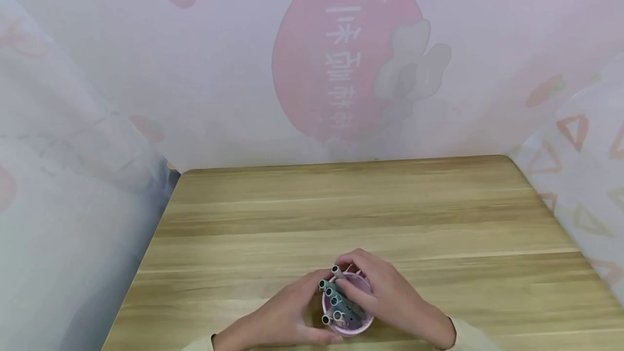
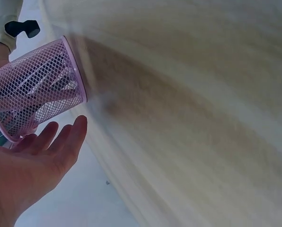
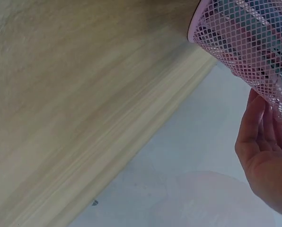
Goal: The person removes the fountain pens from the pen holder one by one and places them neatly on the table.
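Both hands cup a pink mesh pen holder (image 1: 348, 325) between them: the left hand (image 1: 285, 316) lies against its left wall with fingers nearly straight, and the right hand (image 1: 390, 299) curves over the rim from the other side, fingertips resting on the pens (image 1: 336, 299) bunched inside. Beneath both palms runs the wooden table (image 1: 341, 215), the cup close to its near edge. Thin wire mesh should be light and fairly stiff, yet it may dent if squeezed; loose pens make it top-heavy and prone to spill. Gripping low around the wall, opposite sides, looks safest.
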